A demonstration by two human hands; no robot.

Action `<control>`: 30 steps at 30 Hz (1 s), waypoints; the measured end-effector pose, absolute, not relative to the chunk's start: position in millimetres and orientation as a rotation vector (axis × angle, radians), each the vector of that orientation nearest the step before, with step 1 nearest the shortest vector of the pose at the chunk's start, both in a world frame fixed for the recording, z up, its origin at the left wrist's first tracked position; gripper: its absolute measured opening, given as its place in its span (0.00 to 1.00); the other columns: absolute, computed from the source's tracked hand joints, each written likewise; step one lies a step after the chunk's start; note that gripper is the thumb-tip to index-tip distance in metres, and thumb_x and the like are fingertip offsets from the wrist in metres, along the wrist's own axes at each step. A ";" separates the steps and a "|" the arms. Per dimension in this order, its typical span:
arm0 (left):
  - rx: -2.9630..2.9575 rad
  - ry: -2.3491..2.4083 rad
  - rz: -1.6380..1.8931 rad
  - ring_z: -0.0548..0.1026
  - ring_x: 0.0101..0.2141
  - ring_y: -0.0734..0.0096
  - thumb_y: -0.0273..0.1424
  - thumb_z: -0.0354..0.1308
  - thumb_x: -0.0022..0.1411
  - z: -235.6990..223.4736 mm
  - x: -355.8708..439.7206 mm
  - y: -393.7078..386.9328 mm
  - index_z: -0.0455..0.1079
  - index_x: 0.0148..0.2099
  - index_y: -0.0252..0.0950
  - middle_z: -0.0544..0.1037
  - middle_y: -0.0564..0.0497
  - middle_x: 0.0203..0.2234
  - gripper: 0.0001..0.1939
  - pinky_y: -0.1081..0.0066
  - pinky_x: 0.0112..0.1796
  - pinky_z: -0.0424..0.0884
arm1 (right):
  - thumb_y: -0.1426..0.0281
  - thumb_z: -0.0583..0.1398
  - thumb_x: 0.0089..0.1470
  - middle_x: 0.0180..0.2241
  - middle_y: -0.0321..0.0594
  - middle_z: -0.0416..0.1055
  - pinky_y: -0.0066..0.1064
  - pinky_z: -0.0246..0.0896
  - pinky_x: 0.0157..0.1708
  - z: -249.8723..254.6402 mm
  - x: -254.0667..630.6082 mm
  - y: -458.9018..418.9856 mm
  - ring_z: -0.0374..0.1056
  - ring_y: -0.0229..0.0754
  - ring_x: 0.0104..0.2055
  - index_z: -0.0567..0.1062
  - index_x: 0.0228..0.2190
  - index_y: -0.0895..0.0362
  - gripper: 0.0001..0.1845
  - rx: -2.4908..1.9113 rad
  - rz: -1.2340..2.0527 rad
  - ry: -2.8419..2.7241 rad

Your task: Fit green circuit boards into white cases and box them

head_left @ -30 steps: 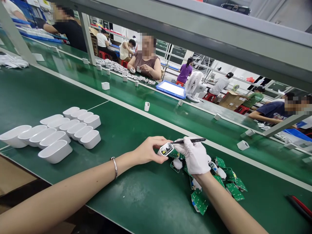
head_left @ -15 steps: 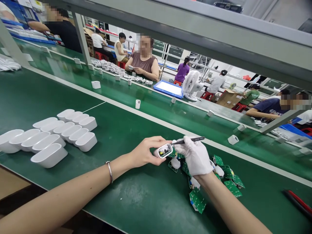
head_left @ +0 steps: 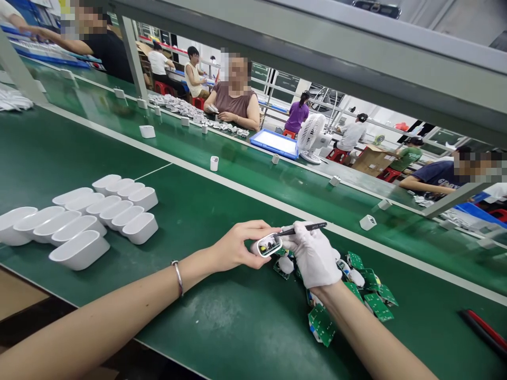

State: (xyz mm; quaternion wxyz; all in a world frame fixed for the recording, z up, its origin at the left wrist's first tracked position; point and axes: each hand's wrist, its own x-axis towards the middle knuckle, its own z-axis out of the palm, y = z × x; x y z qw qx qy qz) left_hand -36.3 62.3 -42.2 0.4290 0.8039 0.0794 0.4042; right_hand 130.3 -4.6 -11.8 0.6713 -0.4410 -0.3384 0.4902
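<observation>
My bare left hand (head_left: pixel 236 245) is wrapped round a small white oval housing (head_left: pixel 269 245) with parts showing inside its open top. My right hand (head_left: pixel 315 256), in a white glove, pinches black tweezers (head_left: pixel 307 228) whose tip reaches into the housing. Both hands hover just above the green bench mat (head_left: pixel 222 316). Under and right of my gloved hand lies a heap of green circuit boards (head_left: pixel 368 290) with white parts on them.
Rows of white oval shells (head_left: pixel 87 216) stand at the left. A conveyor belt (head_left: pixel 253 174) behind carries small white pieces (head_left: pixel 214 163). A red-and-black tool (head_left: pixel 483 330) lies at the right edge. Other people sit across the line; a white fan (head_left: pixel 312 134) and blue tray (head_left: pixel 275 143) stand there.
The small white pieces on the belt have drifted left. My hands have stayed in place on the housing and tweezers, with the view shifting slightly.
</observation>
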 end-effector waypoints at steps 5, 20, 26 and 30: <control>2.040 0.165 0.946 0.72 0.39 0.67 0.26 0.62 0.53 -42.9 -36.8 62.2 0.69 0.56 0.36 0.73 0.46 0.40 0.27 0.71 0.40 0.68 | 0.60 0.72 0.37 0.24 0.38 0.73 0.31 0.73 0.25 -7.9 134.3 -5.0 0.72 0.43 0.26 0.71 0.25 0.59 0.21 -1.074 1.110 -0.880; 2.009 0.178 1.042 0.72 0.38 0.68 0.25 0.62 0.51 -42.3 -35.6 61.6 0.71 0.54 0.36 0.73 0.47 0.39 0.26 0.72 0.41 0.68 | 0.58 0.72 0.37 0.26 0.43 0.74 0.31 0.72 0.25 -11.0 131.3 -6.7 0.72 0.44 0.26 0.69 0.27 0.60 0.24 -1.002 1.124 -0.730; 2.023 0.183 1.000 0.72 0.39 0.67 0.26 0.62 0.52 -42.4 -37.1 62.0 0.70 0.55 0.37 0.74 0.47 0.39 0.26 0.71 0.42 0.68 | 0.58 0.72 0.37 0.23 0.35 0.72 0.32 0.71 0.27 -13.6 128.8 -4.4 0.71 0.43 0.26 0.70 0.25 0.58 0.21 -1.040 1.118 -0.811; 2.052 0.186 0.959 0.72 0.40 0.67 0.27 0.62 0.53 -42.7 -37.6 61.2 0.69 0.56 0.36 0.74 0.46 0.40 0.26 0.71 0.42 0.68 | 0.57 0.71 0.37 0.23 0.35 0.72 0.31 0.70 0.27 -10.4 131.2 -5.0 0.71 0.42 0.26 0.71 0.24 0.58 0.20 -1.135 1.086 -0.905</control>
